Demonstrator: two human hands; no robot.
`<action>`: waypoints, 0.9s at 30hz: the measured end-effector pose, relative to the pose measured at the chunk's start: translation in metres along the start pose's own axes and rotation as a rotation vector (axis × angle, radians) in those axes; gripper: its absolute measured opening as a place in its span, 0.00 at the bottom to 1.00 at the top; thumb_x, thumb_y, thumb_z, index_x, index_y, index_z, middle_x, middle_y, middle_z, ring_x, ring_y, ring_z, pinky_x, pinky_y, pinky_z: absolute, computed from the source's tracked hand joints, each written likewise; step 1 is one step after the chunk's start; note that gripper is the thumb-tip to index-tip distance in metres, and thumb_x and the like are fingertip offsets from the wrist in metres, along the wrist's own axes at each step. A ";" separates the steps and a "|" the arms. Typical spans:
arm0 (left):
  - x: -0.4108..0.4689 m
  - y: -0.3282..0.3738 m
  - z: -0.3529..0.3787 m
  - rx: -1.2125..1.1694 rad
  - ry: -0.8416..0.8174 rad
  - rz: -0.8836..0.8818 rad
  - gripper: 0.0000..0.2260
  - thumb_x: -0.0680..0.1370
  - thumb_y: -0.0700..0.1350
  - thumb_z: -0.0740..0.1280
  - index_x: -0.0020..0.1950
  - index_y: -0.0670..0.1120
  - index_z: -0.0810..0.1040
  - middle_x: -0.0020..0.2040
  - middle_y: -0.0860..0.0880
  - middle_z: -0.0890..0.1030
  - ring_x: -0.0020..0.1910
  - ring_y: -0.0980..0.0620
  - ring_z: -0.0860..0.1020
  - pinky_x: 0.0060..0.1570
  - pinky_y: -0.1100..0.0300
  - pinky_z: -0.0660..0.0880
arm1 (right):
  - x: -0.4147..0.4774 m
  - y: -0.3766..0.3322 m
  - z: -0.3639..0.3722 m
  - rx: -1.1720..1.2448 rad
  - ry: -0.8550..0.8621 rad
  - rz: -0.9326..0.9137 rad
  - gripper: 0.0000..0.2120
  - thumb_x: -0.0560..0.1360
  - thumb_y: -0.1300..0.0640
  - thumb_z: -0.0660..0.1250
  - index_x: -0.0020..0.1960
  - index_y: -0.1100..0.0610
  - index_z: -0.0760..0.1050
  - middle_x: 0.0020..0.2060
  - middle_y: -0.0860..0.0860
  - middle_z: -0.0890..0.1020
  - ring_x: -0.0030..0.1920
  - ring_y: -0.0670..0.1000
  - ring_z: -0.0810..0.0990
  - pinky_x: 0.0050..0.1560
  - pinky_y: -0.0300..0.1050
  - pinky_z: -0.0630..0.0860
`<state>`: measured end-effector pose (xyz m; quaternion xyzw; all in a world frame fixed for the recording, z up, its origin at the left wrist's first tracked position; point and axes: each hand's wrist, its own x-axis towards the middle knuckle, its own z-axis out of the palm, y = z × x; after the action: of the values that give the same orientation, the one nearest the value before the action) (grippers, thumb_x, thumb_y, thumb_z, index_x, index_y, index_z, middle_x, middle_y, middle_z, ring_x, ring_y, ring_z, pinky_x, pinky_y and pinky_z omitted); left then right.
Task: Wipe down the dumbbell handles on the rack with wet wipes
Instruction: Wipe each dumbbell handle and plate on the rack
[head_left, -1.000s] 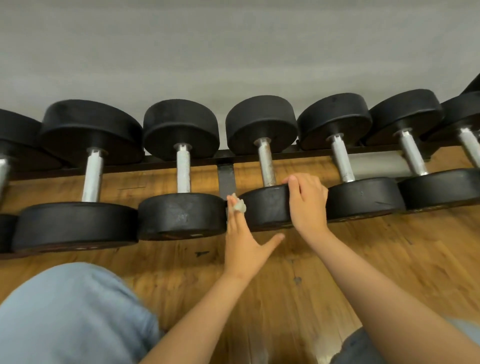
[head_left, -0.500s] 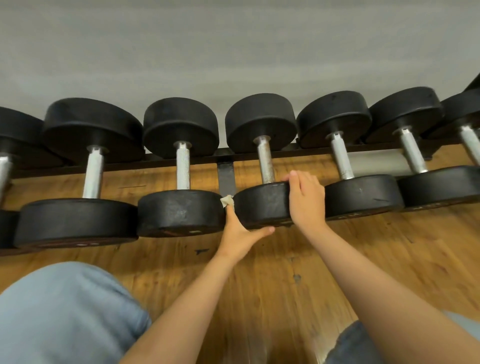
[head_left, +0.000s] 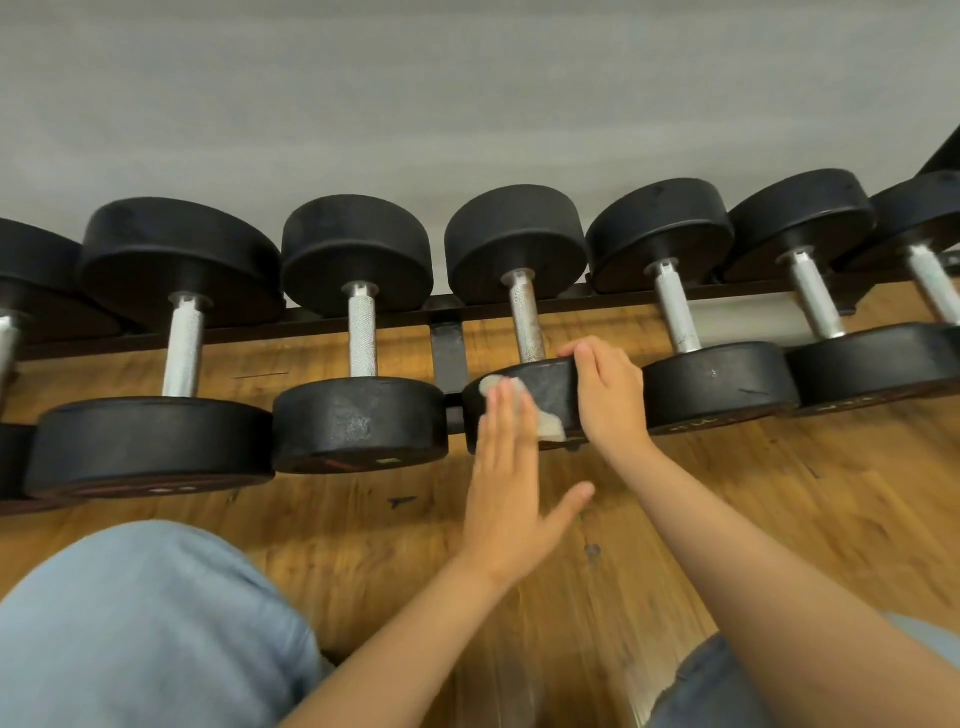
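Observation:
Several black dumbbells with knurled silver handles lie side by side on a low black rack (head_left: 447, 343). The middle dumbbell (head_left: 514, 244) has its handle (head_left: 527, 325) bare. My left hand (head_left: 506, 467) lies flat, fingers straight, pressing a crumpled white wet wipe (head_left: 545, 423) against the near head (head_left: 550, 387) of that dumbbell. My right hand (head_left: 605, 395) grips the right edge of the same head, fingers curled over its top.
Neighbouring dumbbells sit close on both sides, one to the left (head_left: 358, 421) and one to the right (head_left: 717, 384). A grey wall rises behind the rack. Wooden floor (head_left: 363, 525) runs below, and my knees in blue jeans (head_left: 145, 623) are at the bottom.
My left hand has moved from the gap at the left side of the middle dumbbell's near head onto its face, now flat over the wipe. My right hand has stayed on the head.

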<state>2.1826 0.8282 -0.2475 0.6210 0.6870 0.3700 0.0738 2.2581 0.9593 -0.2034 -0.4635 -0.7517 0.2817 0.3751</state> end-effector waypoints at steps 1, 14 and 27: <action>0.009 0.005 -0.002 0.072 -0.004 0.052 0.39 0.81 0.62 0.54 0.80 0.44 0.37 0.80 0.47 0.35 0.79 0.50 0.35 0.77 0.50 0.39 | 0.000 0.002 0.000 0.018 -0.007 -0.002 0.16 0.83 0.55 0.50 0.49 0.52 0.76 0.44 0.45 0.79 0.50 0.46 0.73 0.61 0.53 0.67; 0.054 -0.012 -0.019 0.031 -0.008 0.444 0.17 0.81 0.45 0.63 0.68 0.44 0.76 0.71 0.47 0.73 0.74 0.57 0.64 0.76 0.62 0.55 | -0.001 0.011 -0.010 0.285 -0.004 0.186 0.14 0.84 0.53 0.52 0.50 0.51 0.76 0.53 0.54 0.78 0.54 0.45 0.74 0.57 0.42 0.72; 0.169 -0.037 -0.061 -0.435 0.289 -0.468 0.07 0.79 0.44 0.69 0.55 0.47 0.74 0.46 0.55 0.77 0.49 0.56 0.77 0.44 0.68 0.72 | -0.001 -0.001 0.001 0.062 0.111 0.213 0.19 0.82 0.48 0.51 0.50 0.54 0.79 0.49 0.48 0.77 0.52 0.48 0.74 0.59 0.49 0.70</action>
<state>2.0822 0.9579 -0.1653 0.3575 0.7191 0.5650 0.1892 2.2566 0.9578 -0.2033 -0.5440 -0.6671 0.3170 0.3982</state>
